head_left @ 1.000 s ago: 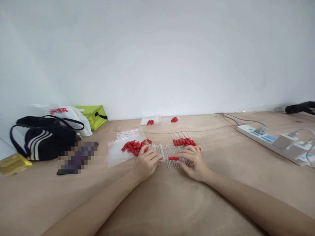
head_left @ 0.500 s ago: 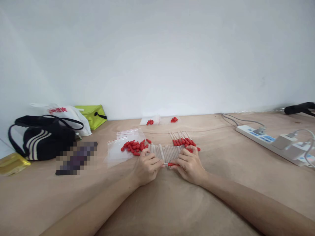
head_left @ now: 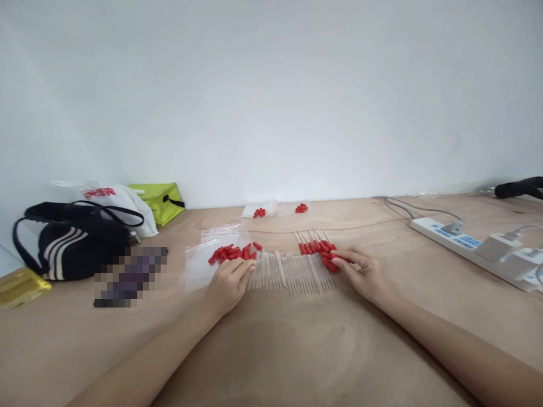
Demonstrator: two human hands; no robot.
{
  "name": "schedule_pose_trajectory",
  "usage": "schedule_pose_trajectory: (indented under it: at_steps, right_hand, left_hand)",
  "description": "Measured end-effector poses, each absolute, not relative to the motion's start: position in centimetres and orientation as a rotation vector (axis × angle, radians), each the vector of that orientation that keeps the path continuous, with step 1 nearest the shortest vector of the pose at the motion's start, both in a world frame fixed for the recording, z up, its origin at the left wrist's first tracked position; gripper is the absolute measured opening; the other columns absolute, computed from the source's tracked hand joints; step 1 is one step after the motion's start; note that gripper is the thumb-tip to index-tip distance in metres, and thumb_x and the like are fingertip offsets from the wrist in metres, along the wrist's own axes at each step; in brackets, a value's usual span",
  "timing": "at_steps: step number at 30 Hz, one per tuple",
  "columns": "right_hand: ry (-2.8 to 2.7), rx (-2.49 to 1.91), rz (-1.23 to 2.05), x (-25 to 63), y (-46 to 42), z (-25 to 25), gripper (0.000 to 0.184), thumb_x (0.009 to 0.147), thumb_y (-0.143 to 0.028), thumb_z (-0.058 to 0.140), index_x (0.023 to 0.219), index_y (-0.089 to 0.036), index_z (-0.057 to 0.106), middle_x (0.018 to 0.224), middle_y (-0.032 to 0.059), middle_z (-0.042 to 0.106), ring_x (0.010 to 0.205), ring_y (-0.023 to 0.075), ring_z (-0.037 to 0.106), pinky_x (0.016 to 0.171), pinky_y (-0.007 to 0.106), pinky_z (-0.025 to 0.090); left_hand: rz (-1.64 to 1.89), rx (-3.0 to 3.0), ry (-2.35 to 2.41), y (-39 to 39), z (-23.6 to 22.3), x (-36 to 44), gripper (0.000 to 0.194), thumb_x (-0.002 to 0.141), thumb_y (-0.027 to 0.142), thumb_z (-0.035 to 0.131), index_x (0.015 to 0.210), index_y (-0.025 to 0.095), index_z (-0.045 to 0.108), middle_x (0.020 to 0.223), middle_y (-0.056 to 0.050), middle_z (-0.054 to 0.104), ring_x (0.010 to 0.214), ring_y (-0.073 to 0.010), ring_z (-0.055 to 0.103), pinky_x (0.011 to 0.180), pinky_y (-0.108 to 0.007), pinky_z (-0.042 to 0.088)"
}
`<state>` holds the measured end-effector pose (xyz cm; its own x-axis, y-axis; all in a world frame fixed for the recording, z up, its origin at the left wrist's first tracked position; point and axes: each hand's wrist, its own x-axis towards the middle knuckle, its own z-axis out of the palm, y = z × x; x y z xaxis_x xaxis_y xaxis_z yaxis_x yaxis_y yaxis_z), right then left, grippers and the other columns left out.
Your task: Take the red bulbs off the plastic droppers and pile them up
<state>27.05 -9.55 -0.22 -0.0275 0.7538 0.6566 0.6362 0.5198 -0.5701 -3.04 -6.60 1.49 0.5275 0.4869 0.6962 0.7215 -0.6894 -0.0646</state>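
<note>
My left hand point(head_left: 229, 285) is closed at the left end of a row of clear glass dropper tubes point(head_left: 292, 271). A thin pale tube tip sticks out from its fingertips, the rest hidden by the hand. Just behind it lies a pile of loose red rubber bulbs point(head_left: 231, 253). My right hand point(head_left: 362, 276) pinches a red rubber bulb point(head_left: 332, 267) between thumb and fingers at the right end of the row. Beyond it, droppers with red bulbs fitted point(head_left: 316, 246) lie side by side, their tubes pointing away from me.
Clear zip bags point(head_left: 195, 263) lie under the bulb pile. More bags with red bulbs point(head_left: 259, 213) lie by the wall. At left are a black bag point(head_left: 76, 243), a green box bag point(head_left: 159, 200) and a blurred dark object point(head_left: 131, 277). A power strip point(head_left: 462, 243) stands right.
My hands have moved apart from the middle, where they held a tube and red bulb together. My left hand went left towards the bulb pile, my right hand right to the fitted droppers.
</note>
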Motion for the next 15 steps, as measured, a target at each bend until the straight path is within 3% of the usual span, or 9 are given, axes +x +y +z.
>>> schedule_pose_trajectory:
  at_steps: [5, 9, 12, 15]
  right_hand:
    - [-1.593, -1.374, 0.230, 29.0, -8.1, -0.2, 0.032, 0.079, -0.038, 0.044, 0.098, -0.018, 0.061, 0.082, 0.0059, 0.058, 0.073, 0.0160, 0.055, 0.063, 0.028, 0.044]
    - [-1.565, -1.510, 0.256, 29.7, -7.9, 0.1, 0.027, 0.073, -0.040, 0.050, 0.084, -0.017, 0.057, 0.071, 0.0023, 0.059, 0.058, 0.0125, 0.051, 0.053, 0.024, 0.041]
    - [-1.612, -1.568, 0.234, 29.8, -8.0, 0.5, 0.024, 0.071, -0.042, 0.051, 0.071, -0.019, 0.057, 0.067, 0.0016, 0.060, 0.060, 0.0137, 0.052, 0.055, 0.025, 0.040]
    - [-1.662, -1.583, 0.243, 29.6, -7.9, 0.5, 0.024, 0.072, -0.042, 0.050, 0.069, -0.020, 0.059, 0.068, 0.0018, 0.063, 0.064, 0.0152, 0.054, 0.059, 0.026, 0.040]
  left_hand:
    - [-0.967, -2.495, -1.038, -5.6, 0.7, -1.6, 0.037, 0.085, 0.010, 0.029, 0.118, 0.013, 0.046, 0.090, -0.007, 0.052, 0.071, -0.0112, 0.054, 0.068, -0.023, 0.046]
    - [-1.017, -2.512, -0.973, -4.9, 0.3, -0.7, 0.037, 0.082, 0.007, 0.032, 0.113, 0.015, 0.050, 0.089, -0.007, 0.053, 0.080, -0.0132, 0.055, 0.075, -0.026, 0.048]
    - [-1.006, -2.522, -0.983, -4.7, 0.1, -0.6, 0.035, 0.082, 0.008, 0.034, 0.109, 0.016, 0.053, 0.093, -0.008, 0.057, 0.090, -0.0163, 0.056, 0.082, -0.030, 0.048]
    - [-1.016, -2.518, -1.013, -4.6, -0.2, -0.5, 0.032, 0.082, 0.012, 0.035, 0.107, 0.016, 0.054, 0.096, -0.008, 0.059, 0.091, -0.0174, 0.057, 0.082, -0.031, 0.048]
